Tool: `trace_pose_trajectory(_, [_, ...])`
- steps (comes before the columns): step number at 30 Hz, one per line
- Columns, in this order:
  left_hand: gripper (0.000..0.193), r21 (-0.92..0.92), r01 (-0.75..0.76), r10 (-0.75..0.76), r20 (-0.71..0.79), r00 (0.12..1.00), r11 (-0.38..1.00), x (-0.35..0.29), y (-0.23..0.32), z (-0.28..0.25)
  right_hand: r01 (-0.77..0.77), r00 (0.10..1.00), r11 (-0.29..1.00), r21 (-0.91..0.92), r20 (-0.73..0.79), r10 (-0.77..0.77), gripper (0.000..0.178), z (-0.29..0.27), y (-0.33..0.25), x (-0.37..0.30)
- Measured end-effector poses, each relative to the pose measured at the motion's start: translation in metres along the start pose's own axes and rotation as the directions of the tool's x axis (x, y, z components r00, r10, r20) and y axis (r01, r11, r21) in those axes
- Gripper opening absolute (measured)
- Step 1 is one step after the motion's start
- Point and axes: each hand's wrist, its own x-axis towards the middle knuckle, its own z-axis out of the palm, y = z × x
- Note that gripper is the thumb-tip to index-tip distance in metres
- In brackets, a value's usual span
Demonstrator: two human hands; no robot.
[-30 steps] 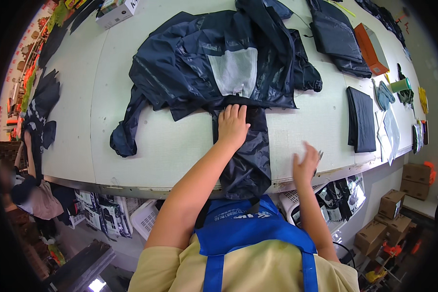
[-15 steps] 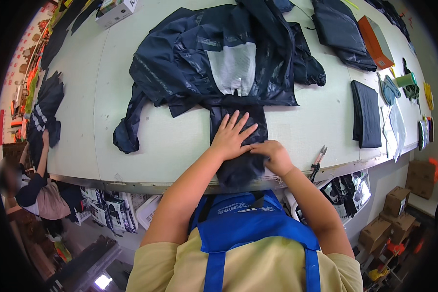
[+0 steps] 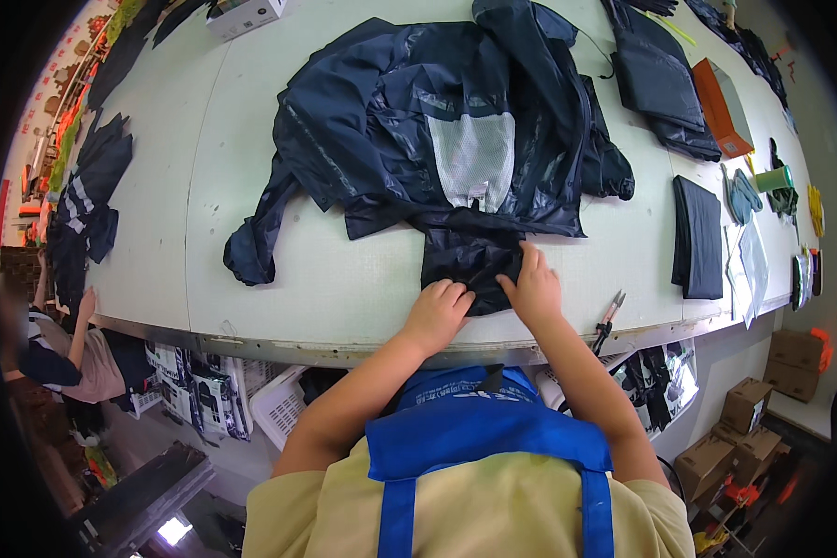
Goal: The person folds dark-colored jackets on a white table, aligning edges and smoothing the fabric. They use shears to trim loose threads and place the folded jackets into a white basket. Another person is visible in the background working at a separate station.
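A dark navy rain jacket (image 3: 344, 121) lies spread on the table, its white mesh lining (image 3: 474, 153) facing up. Below its hem is a folded panel of shiny black fabric (image 3: 470, 251), with a crease across its near part. My left hand (image 3: 437, 316) has its fingers curled on the panel's near left corner. At the right edge, my right hand (image 3: 535, 288) grips the same panel, thumb on top and fingers along the side. The undersides of both hands' holds are hidden.
Right of my hands, snips (image 3: 609, 316) lie by the table edge (image 3: 344, 353). Beyond are a folded dark garment (image 3: 697, 237), an orange box (image 3: 724, 107) and a green spool (image 3: 774, 179). At far left, a person (image 3: 74, 344) handles dark striped fabric (image 3: 88, 205).
The jacket and panel have shifted slightly right and nearer. My left hand went from lying flat on the panel to gripping its near edge; the panel's hanging near end is now folded up.
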Motion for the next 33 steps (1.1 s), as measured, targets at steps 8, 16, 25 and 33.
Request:
trace_pose_trajectory(8, [0.021, -0.197, 0.37, -0.291, 0.339, 0.895, 0.908, 0.011, -0.015, -0.003, 0.325, 0.879, 0.931, 0.167, 0.31, -0.362, 0.034, -0.008, 0.02, -0.027])
trace_pose_trajectory(16, [0.017, 0.132, 0.049, -0.047, -0.017, 0.999, 0.99, 0.02, -0.001, 0.0, 0.483, 0.831, 0.861, 0.161, 0.226, -0.509, 0.032, 0.007, 0.03, -0.013])
trace_pose_trajectory(25, [0.014, 0.004, 0.271, -0.266, 0.207, 0.942, 0.963, 0.026, -0.024, 0.012, 0.561, 0.812, 0.828, 0.022, 0.179, -0.555, 0.044, -0.009, 0.011, -0.006])
trace_pose_trajectory(33, [0.032, 0.291, -0.061, 0.075, -0.04, 0.996, 0.955, 0.021, -0.006, 0.015, 0.2, 0.958, 0.947, 0.249, 0.152, -0.243, 0.036, 0.015, 0.029, 0.01])
